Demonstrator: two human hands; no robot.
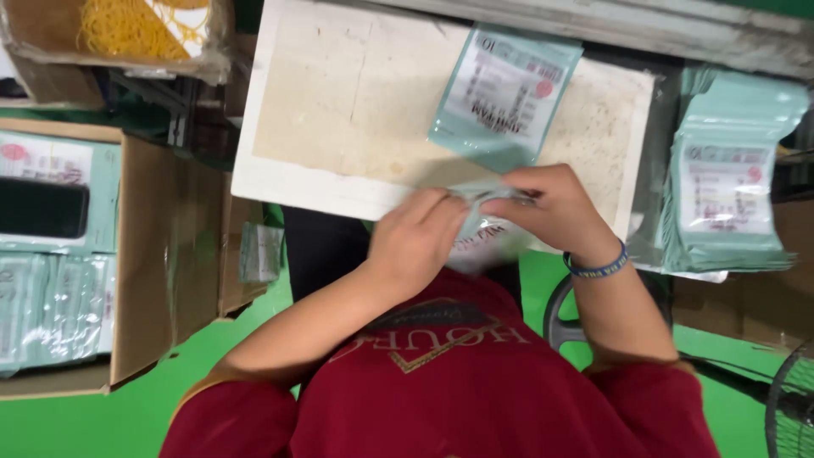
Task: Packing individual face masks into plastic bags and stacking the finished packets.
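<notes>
A pale green pouch (505, 93) with a white label and a small red round mark lies flat on the far part of the cream worktop (339, 102), tilted a little, its near edge just beyond the hands. At the right, a stack (729, 178) of the same green pouches sits off the worktop's right edge, the top one showing a white label with a red dot. At the left, an open carton (153, 254) holds more green pouches laid flat in rows, with a dark rectangular thing lying on the far ones. A single small pouch (259, 252) leans in the gap between the carton and the worktop. At the far left corner, a box (127, 34) holds a tangle of yellow bands (127, 25).

Both hands meet over the near edge of the worktop, close to the person's red shirt. The left hand (415, 237) is curled, knuckles up, fingers pinched on the left end of a green pouch (479, 225). The right hand (551, 208), with a blue bracelet (598, 267) at the wrist, bends over the pouch's far right edge, fingertips closed on it. The held pouch is blurred and largely hidden beneath the hands, so its label cannot be made out. Both forearms angle inward from the elbows.
</notes>
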